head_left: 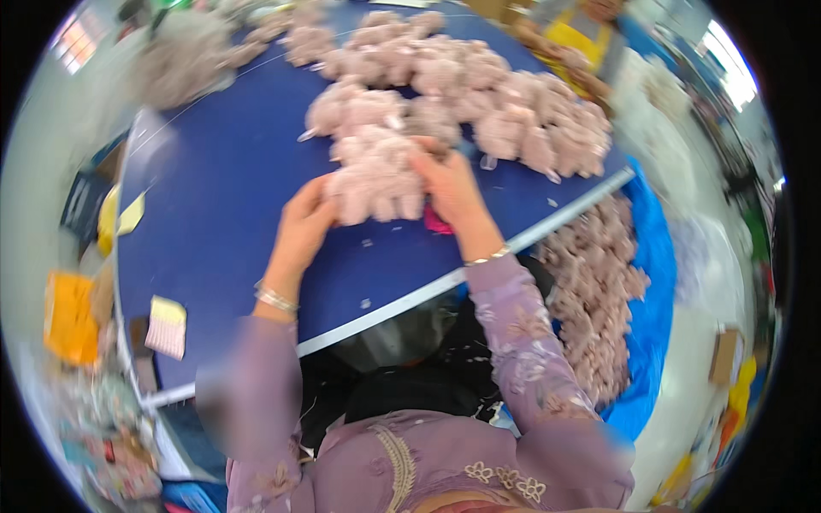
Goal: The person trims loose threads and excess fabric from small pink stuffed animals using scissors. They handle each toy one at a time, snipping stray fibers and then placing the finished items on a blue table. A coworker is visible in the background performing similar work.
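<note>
A pink fluffy plush toy [376,175] is between my two hands over the blue table. My left hand [305,209] grips its lower left side, fingers closed on the fur. On its upper right side, my right hand [449,184] has its fingers bent around the plush; some fingertips are hidden. More pink plush toys [462,73] lie heaped just beyond it, several with small white tags. A small bright pink piece [438,221] shows on the table beneath my right hand.
The blue table [214,222] has a pale front edge. A pink-and-yellow paper [167,327] lies at its left. To the right, a blue bag [654,282] holds many plush pieces [594,299]. A co-worker in a yellow apron [573,47] stands at the far right.
</note>
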Available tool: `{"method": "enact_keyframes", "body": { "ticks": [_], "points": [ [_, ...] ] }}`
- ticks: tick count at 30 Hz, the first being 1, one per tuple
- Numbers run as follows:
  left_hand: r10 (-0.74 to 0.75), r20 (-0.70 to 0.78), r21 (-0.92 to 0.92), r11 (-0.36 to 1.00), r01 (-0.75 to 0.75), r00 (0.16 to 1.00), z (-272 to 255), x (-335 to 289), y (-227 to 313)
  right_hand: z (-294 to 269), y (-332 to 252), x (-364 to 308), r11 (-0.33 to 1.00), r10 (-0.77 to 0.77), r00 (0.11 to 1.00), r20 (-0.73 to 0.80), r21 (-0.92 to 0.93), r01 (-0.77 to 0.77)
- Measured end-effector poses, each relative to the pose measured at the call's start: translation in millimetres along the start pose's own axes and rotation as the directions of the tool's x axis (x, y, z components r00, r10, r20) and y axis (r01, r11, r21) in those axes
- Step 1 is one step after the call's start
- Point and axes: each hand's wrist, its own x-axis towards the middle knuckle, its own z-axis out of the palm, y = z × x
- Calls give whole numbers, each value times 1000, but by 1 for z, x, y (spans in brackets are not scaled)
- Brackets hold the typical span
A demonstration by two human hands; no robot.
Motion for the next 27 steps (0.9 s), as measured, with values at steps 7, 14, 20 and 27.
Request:
{"method": "enact_keyframes", "body": {
  "ticks": [7, 14, 20, 27],
  "points": [
    [14, 184, -141, 990, 13, 983, -3, -9, 6, 20, -1, -4, 992, 115, 977, 179, -63, -105],
    [-4, -21, -384, 923, -4, 1000, -5, -1, -15, 10, -4, 0, 993, 98, 995, -36, -64, -100],
    [47, -105, -302, 950, -77, 993, -4, 2, -17, 27, -3, -7, 969, -23, 999, -34, -247, 14],
    [106, -37, -64, 992, -108, 994, 3, -4, -17, 35, 2, -10, 876, -145, 986, 77, -453, 164]
  ]
}}
